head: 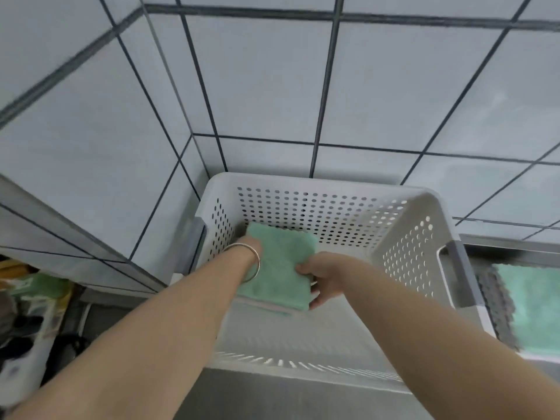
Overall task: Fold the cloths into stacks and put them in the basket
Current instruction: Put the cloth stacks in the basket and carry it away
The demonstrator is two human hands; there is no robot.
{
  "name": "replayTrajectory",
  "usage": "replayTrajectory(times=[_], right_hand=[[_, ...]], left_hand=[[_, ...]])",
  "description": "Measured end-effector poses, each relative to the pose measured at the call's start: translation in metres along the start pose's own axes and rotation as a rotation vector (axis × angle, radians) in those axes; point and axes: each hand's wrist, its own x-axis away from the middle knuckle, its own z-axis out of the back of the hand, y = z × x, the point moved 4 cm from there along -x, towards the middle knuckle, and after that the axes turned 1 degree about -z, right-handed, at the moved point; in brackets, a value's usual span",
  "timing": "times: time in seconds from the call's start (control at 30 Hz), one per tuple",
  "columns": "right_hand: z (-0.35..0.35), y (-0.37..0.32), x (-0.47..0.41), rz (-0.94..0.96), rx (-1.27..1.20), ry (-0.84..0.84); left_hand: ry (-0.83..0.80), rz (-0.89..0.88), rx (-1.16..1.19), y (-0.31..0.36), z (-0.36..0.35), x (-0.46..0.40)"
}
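Head view: A folded stack of green cloths (277, 268) is held inside the white perforated basket (306, 181), near its left wall and above the basket floor. Whether the stack already rests on the floor cannot be told. A pale layer shows under the green one at the near edge of the stack.

The left hand (253, 248) is largely hidden by the stack at its left edge, with a bangle (251, 262) on the wrist; the state of its grip cannot be told. The grip of the right hand (322, 278) is closed on the right edge of the stack, with the thumb on top and the fingers curled beneath.

Progress is judged as follows. At least one stack is folded, and its placement is under way but not completed. No other stack is seen in the basket.

At the right, beyond the basket, more green cloth (528, 307) lies on the bench (515, 242), beside a dark textured piece. Its folded state cannot be determined, so further folding and placing are probably outstanding.
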Motion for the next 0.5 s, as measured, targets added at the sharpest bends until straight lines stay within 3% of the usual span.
replayTrajectory(times=[0.07,0.2,0.37,0.5], right_hand=[[-0.002,-0.002,-0.008,-0.018,0.028,0.006],[-0.004,-0.006,-0.019,-0.012,0.11,0.026],[-0.017,-0.013,-0.014,0.027,0.266,0.028],[-0.023,-0.014,-0.007,0.05,0.311,0.05]], left_hand=[[0.023,0.088,0.02,-0.004,-0.005,-0.011],[-0.026,-0.057,-0.193,0.003,-0.01,-0.016],[-0.03,-0.078,-0.398,-0.007,-0.011,-0.007],[0.104,-0.033,-0.355,-0.013,-0.013,-0.002]])
